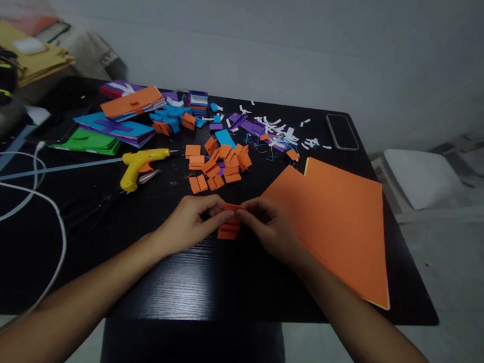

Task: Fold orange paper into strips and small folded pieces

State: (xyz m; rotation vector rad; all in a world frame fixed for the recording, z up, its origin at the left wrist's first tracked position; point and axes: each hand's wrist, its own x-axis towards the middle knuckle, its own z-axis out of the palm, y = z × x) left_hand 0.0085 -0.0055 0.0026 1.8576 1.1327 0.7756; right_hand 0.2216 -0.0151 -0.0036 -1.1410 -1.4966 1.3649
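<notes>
Between my two hands is a small folded piece of orange paper (228, 232), its creases running across it. My left hand (193, 223) pinches its left side with thumb and fingers. On the opposite side, my right hand (272, 228) grips it the same way, thumb on top. Just beyond my fingers lies a loose pile of folded orange paper pieces (219, 169). To the right, partly behind my right forearm, large orange sheets (340, 219) lie flat, with a thin yellow edge showing beneath.
A yellow glue gun (138, 167) lies left of the pile. Coloured paper stacks (131, 103) stand at the back left, white paper strips (276, 129) at the back. A phone (342, 132) rests near the far right corner. A white cable (60, 222) loops at left.
</notes>
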